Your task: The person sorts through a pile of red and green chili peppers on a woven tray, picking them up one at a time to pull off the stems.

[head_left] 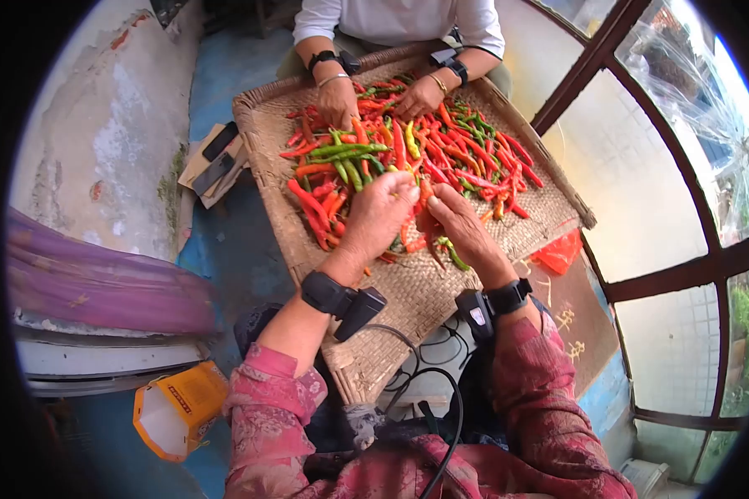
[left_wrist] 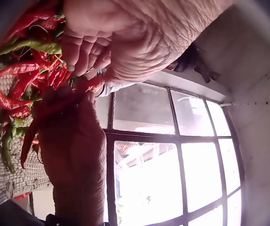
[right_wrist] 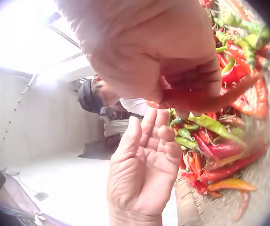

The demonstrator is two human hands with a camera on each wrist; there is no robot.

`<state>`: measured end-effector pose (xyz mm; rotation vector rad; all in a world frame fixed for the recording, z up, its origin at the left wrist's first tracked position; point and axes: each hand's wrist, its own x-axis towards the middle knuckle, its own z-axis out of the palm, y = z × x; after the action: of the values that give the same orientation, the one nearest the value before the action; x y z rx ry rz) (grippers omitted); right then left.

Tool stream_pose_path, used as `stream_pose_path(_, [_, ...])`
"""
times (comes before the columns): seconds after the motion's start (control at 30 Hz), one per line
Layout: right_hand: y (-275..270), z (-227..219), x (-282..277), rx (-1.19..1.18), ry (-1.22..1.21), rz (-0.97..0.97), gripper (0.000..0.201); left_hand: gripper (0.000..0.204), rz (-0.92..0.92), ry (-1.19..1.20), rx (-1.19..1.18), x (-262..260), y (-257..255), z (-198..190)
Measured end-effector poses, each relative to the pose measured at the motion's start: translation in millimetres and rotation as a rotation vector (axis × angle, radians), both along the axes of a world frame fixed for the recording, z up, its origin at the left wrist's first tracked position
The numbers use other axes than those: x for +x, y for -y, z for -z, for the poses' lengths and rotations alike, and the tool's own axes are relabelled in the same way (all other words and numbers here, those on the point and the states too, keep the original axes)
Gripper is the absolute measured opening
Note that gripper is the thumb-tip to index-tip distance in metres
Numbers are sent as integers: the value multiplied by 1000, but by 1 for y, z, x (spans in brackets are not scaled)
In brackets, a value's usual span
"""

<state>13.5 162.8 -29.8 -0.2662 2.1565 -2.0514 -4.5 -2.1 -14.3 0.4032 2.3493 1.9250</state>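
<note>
At far left sits a yellow carton. Next, 2 hands of another person dip into heaped peppers on the woven tray. My left hand is loosely spread, just beside the red pepper above the tray. My right hand pinches that pepper. At right lies red plastic.

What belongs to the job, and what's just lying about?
Job:
slender red pepper in the right hand
red, orange and green chilli peppers
shallow woven tan tray

Lying about:
open yellow box, white inside
crumpled red plastic
two flat, dark rectangular objects
</note>
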Motion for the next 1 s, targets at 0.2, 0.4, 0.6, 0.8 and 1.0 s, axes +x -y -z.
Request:
stream_pose_path(0.2, [9, -17, 12, -301, 274, -66, 31, 22, 165, 268, 216, 13, -2, -23])
stream_pose_path(0.4, [7, -9, 2, 71, 209, 55, 43, 20, -120, 131, 428, -3, 11, -31])
stream_pose_path(0.6, [20, 47, -20, 858, -156, 212, 44, 45, -426, 36, 380, -13, 23, -36])
stream_pose_path(0.8, [31, 54, -28, 730, -25, 302, 41, 38, -164, -55, 227, -10, 13, -7])
stream_pose_path(1.0, [19, -8, 10, -32, 218, 126, 31, 32, -17, 55, 113, 3, 14, -21])
